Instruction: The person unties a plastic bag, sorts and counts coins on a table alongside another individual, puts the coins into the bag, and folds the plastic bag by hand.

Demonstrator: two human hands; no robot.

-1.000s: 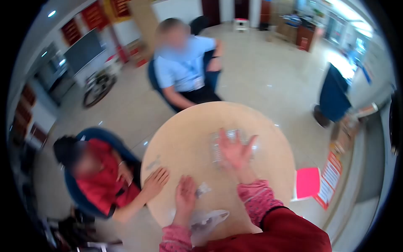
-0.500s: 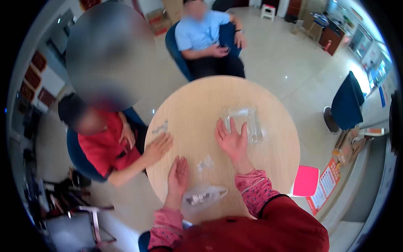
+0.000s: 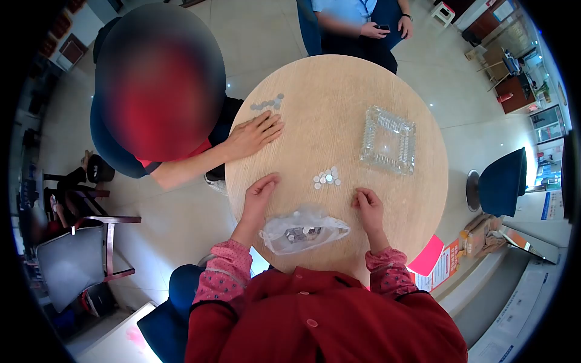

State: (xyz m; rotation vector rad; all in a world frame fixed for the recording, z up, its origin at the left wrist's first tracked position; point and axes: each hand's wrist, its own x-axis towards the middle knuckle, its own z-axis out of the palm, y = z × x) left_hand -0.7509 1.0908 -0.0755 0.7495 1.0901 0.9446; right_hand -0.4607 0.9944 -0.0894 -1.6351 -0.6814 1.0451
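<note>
My left hand rests on the table to the left, its fingers curled together and nothing visible in them. On the right, my right hand is closed with bent fingers, also showing nothing held. Between and slightly beyond my hands lies a loose group of silvery coins. Nearer my body sits a thin, clear plastic bag, its mouth spread, with more coins inside. Neither hand touches the bag or the coins.
A square glass ashtray stands on the right of the round wooden table. Another person's hand lies flat at the left, beside several coins. Across the table, a seated person holds a phone.
Both my hands have gone from open and raised over the table to closed and lowered at its near part. My view has tilted downward. The other person's hand remains near their coins.
</note>
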